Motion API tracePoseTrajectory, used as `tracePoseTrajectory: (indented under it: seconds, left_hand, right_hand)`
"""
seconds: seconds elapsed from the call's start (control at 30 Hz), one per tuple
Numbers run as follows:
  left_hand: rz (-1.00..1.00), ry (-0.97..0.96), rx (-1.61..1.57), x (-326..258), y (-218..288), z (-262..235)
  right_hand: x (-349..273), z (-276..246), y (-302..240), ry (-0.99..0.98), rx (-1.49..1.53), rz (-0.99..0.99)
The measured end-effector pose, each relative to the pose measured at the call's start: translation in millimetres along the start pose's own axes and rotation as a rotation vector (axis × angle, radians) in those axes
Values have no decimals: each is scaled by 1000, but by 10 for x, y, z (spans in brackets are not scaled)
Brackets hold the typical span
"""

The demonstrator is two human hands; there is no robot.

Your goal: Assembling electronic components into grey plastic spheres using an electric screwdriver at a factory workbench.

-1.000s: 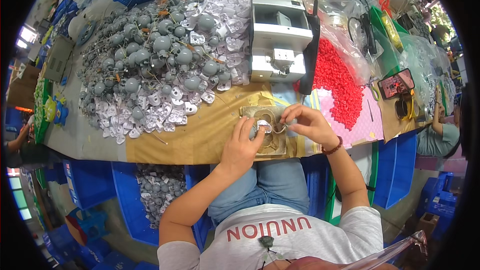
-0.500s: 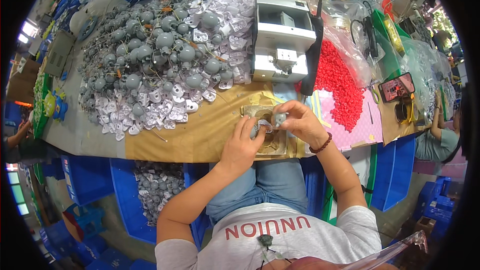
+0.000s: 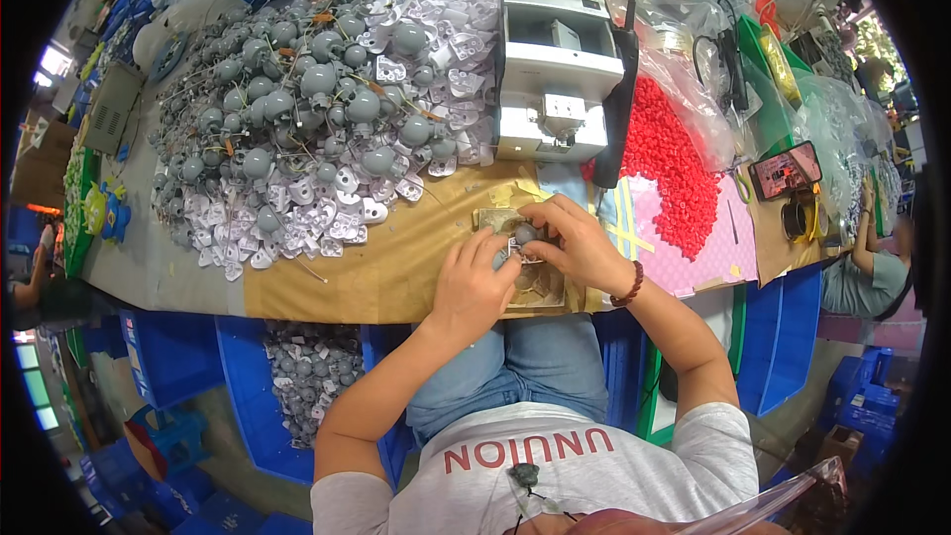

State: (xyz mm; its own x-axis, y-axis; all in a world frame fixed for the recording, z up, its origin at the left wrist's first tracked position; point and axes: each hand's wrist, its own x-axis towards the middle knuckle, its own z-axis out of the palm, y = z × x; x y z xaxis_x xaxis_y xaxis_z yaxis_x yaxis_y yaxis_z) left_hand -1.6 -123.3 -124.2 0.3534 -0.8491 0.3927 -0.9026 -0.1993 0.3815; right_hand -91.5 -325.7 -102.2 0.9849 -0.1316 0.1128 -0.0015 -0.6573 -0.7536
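In the head view, the left hand [image 3: 477, 282] and right hand [image 3: 573, 243] are meeting over a small work block [image 3: 540, 282], together pinching a grey ball part [image 3: 524, 234] between the fingertips, seemingly mid-fitting. Beyond the left hand lies the grey parts heap [image 3: 307, 119]; ahead, a white machine [image 3: 557, 79]. Seating it likely needs steady alignment.
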Motion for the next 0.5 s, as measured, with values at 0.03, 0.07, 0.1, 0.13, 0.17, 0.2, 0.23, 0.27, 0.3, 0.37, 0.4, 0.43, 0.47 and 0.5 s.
tracePoseTrajectory:
  seconds: [0.03, 0.07, 0.1, 0.13, 0.17, 0.2, 0.23, 0.27, 0.3, 0.37, 0.4, 0.43, 0.47, 0.5]
  left_hand:
    - [-1, 6, -8, 23, -2, -9]
    - [-41, 29, -25, 60, 12, -15]
    - [-81, 52, -42, 112, 42, -19]
    - [-121, 75, -58, 160, 65, -19]
    - [-131, 55, -64, 192, 76, -6]
    - [-141, 36, -70, 221, 85, 7]
    - [-152, 19, -74, 244, 88, 12]
    - [-150, 16, -58, 256, 87, 22]
    - [-149, 13, -41, 260, 80, 39]
    - [-156, 17, -15, 225, 66, 67]
    - [-150, 27, -14, 224, 59, 81]
    - [-134, 38, -16, 249, 59, 92]
    - [-116, 44, -36, 296, 66, 114]
    - [-115, 47, -46, 289, 60, 123]
  right_hand:
    - [1, 22, -17, 20, -5, 12]
    - [-5, 37, -24, 32, -2, 23]
    - [-6, 47, -29, 44, 0, 33]
    - [-9, 57, -30, 47, 12, 42]
    - [-11, 64, -25, 51, 24, 51]
    - [-14, 59, -6, 95, 31, 9]
    - [-4, 38, 30, 139, 38, -37]
    - [10, 7, 76, 183, 46, -82]
    - [61, -77, 174, 387, -57, -126]
    - [300, -264, 347, 784, -220, -161]
    - [433, -378, 396, 986, -294, -149]
    - [509, -455, 591, 944, -136, -59]
    - [535, -515, 876, 906, 13, 31]
    - [542, -533, 946, 851, 117, 104]
